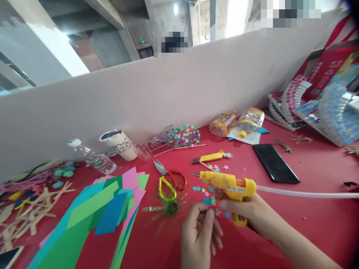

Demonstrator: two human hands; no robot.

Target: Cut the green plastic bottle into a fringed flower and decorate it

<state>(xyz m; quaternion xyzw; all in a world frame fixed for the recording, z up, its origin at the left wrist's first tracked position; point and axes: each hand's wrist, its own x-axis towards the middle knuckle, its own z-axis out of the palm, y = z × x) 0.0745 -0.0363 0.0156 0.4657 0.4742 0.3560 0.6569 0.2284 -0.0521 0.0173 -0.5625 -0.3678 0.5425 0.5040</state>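
Observation:
My right hand is wrapped round the grip of a yellow hot glue gun, whose nozzle points left over small coloured paper stars on the red table. My left hand sits just below the stars with thumb and fingertips pinched together; what it pinches is too small to name. A green spiky ornament lies on the table to the left of that hand.
Scissors with red and yellow handles, a yellow utility knife, a black phone, coloured paper sheets, wooden sticks, a bottle, a cup and a white partition wall surround the spot.

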